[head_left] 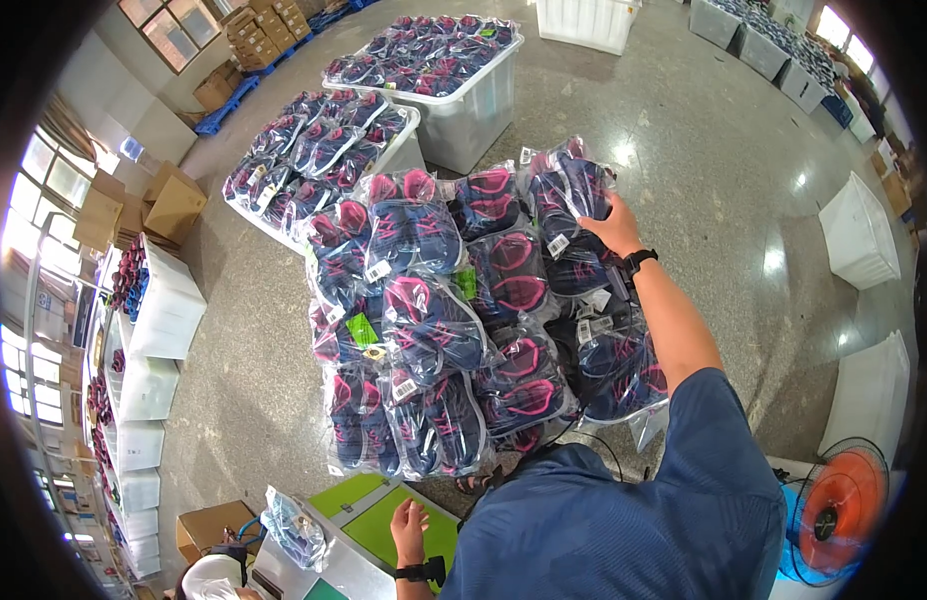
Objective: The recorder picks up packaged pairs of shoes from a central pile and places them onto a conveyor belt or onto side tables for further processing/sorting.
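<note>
Right grip (614, 229) far forward

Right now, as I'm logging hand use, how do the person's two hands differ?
The right hand is stretched out forward, while the left hand is close to the body. The right hand grasps bagged shoes; the left hand is loosely curled, with nothing visible in it. Both wear black wristbands.

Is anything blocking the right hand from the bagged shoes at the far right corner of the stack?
Nothing visible is in the way: the right hand rests directly against the right side of those bagged shoes.
</note>
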{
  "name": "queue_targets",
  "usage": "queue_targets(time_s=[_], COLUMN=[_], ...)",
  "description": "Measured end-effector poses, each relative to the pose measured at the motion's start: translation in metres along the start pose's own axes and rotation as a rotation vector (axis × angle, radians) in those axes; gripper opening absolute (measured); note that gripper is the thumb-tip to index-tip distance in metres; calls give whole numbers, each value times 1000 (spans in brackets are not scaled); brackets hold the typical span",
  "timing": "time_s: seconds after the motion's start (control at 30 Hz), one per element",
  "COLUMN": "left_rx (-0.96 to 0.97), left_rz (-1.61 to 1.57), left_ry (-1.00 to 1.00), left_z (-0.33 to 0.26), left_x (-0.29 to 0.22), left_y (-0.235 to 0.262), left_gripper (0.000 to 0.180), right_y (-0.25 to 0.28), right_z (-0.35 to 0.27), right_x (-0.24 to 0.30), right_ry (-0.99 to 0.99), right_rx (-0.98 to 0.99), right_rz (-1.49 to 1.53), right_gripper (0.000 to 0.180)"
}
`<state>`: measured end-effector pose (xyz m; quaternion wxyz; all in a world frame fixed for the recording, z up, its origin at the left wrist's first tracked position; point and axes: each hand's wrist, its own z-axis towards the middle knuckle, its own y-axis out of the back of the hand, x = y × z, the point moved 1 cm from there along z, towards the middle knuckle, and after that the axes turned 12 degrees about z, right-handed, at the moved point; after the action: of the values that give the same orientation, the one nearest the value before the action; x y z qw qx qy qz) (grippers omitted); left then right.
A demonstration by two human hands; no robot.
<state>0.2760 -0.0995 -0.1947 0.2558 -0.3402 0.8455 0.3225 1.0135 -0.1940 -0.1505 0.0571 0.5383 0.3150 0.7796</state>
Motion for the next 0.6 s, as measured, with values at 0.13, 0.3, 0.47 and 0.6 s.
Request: queue_targets(time_s=[0.13,0.3,0.47,0.6], left_rx=[12,25,16,-63], left_rz=[9,36,13,-11], left_ry=[-3,-11,-1,116], left_z=[-2,2,-4,-25], left_x=[4,10,24,60], left_y=[-1,-1,7,26], left_gripper=[42,42,43,39], right_y=[5,2,14,23], right_z=[2,9,0,-35], right_x=[0,-2,-20,5], right_ry=[-40,-43,-200,-241], right_rx=[31,112,-91,-223], right_rz=[55,71,263,544], right_gripper=[91,88,82,46])
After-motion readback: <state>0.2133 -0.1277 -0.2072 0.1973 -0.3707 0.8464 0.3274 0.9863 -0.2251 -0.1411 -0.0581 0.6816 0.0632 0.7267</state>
